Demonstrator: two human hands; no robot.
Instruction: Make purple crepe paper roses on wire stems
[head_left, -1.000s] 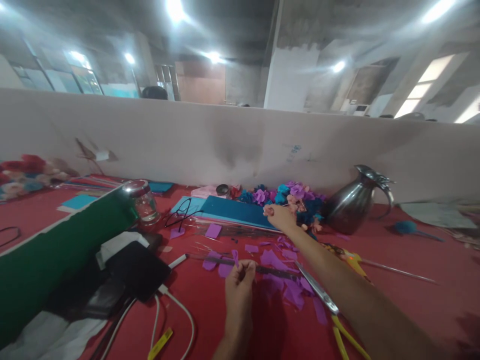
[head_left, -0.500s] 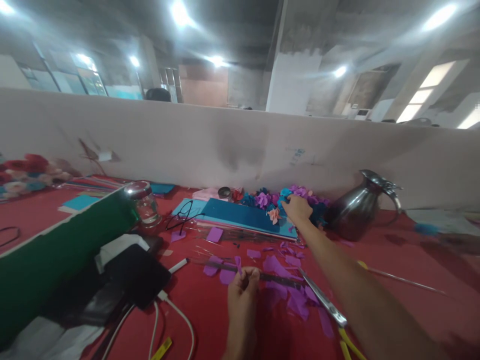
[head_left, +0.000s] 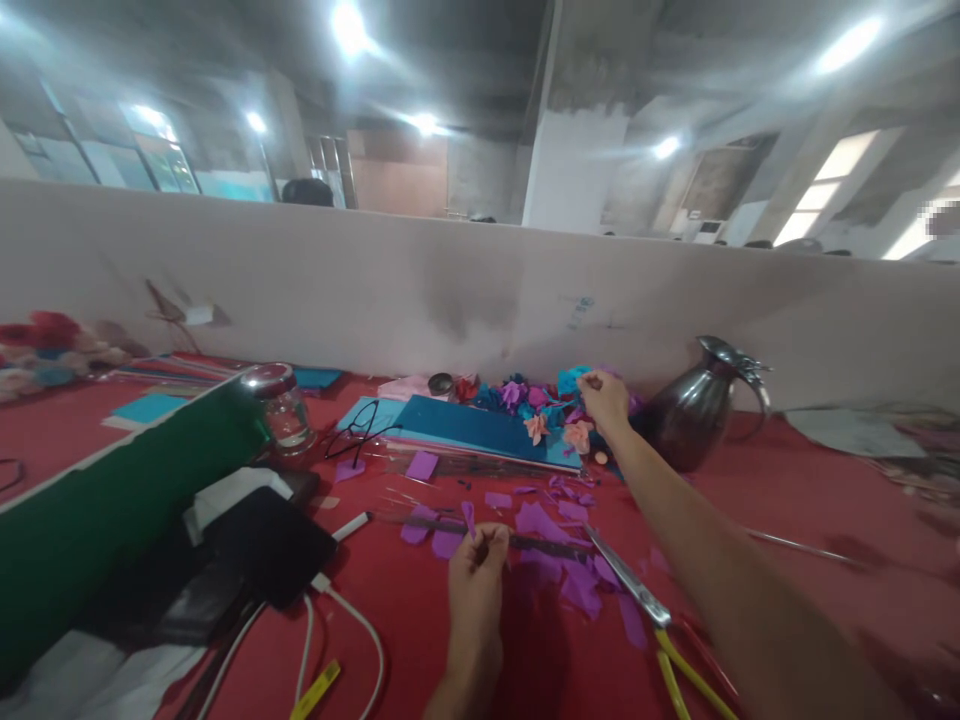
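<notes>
My left hand (head_left: 474,580) is low at the centre, its fingers pinched on a small purple paper petal (head_left: 469,516) that sticks up above them. My right arm stretches far forward. My right hand (head_left: 604,398) is closed over the pile of paper flowers (head_left: 538,402) by the white wall; what its fingers hold I cannot make out. Purple paper scraps (head_left: 555,545) lie scattered on the red table (head_left: 787,520) between the hands. Scissors with yellow handles (head_left: 654,620) rest under my right forearm.
A steel jug (head_left: 694,405) stands right of the flowers. Blue and teal paper sheets (head_left: 469,425) lie in front of them, with black glasses (head_left: 358,428) and a glass jar (head_left: 283,405) to the left. A green roll (head_left: 112,500), a black phone (head_left: 274,545) and white cables (head_left: 352,625) fill the left.
My right hand has moved from the front of the flower pile further back and up into it. My left hand keeps its pinch on the purple petal.
</notes>
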